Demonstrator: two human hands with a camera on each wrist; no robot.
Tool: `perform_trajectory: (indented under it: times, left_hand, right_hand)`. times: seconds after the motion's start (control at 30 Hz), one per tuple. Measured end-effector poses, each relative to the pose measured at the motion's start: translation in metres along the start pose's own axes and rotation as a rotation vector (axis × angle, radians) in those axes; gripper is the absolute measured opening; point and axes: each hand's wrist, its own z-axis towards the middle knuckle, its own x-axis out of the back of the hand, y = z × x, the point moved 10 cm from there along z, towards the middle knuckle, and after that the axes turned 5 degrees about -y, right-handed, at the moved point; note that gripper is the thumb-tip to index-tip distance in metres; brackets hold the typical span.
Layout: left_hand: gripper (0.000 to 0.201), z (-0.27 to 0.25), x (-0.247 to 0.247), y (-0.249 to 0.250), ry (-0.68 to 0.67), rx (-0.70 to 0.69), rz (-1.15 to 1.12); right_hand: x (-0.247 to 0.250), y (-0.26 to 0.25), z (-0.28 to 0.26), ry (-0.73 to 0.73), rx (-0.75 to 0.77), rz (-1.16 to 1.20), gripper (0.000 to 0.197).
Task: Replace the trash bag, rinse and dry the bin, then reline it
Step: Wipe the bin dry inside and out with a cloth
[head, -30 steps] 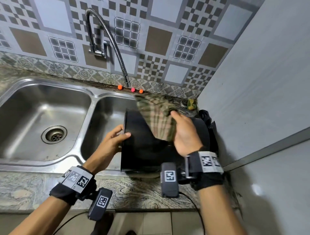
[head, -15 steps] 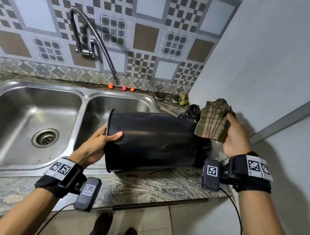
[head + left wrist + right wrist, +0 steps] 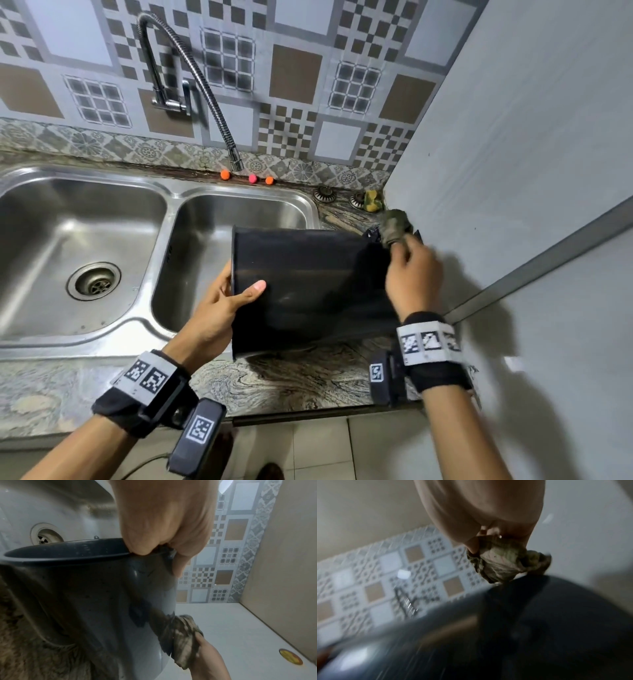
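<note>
While your left hand (image 3: 219,308) pinches the rim and your right hand (image 3: 411,274) clutches the cloth (image 3: 395,226), the bin (image 3: 308,287), lying mid-frame on the counter edge, may roll into the sink (image 3: 236,205) if pushed hard.

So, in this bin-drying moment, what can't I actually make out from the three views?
- Bin interior: its mouth faces away in the head view, and the left wrist view shows only the rim, so wet or dry is unknown.
- Bin base: hidden behind the right hand and cloth in the head view; motion blur smears it in the right wrist view.
- Left hand fingers: hidden behind the rim.
- Black item beyond the bin: mostly covered.
</note>
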Motion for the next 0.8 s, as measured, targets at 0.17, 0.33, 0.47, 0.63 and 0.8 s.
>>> perform_trajectory:
  times: [0.17, 0.33, 0.47, 0.63, 0.8]
  left_hand:
    - [0.057, 0.006, -0.012, 0.004, -0.089, -0.040, 0.096]
    - [0.079, 0.004, -0.018, -0.002, -0.126, -0.028, 0.123]
    - [0.067, -0.001, -0.009, -0.003, -0.092, -0.030, 0.082]
    - [0.064, -0.003, -0.009, -0.004, -0.055, -0.021, 0.042]
    - [0.052, -0.007, -0.018, 0.015, -0.040, -0.011, 0.063]
  right_hand:
    - [-0.070, -0.055, -0.048, -0.279, 0.084, -0.249, 0.041]
    - [-0.098, -0.144, -0.082, -0.422, 0.336, -0.119, 0.038]
    - [-0.106, -0.157, -0.084, -0.432, 0.274, 0.099, 0.028]
    - [-0.107, -0.129, -0.066, -0.502, 0.125, 0.382, 0.025]
    - [-0.075, -0.100, -0.036, -0.499, -0.137, 0.812, 0.022]
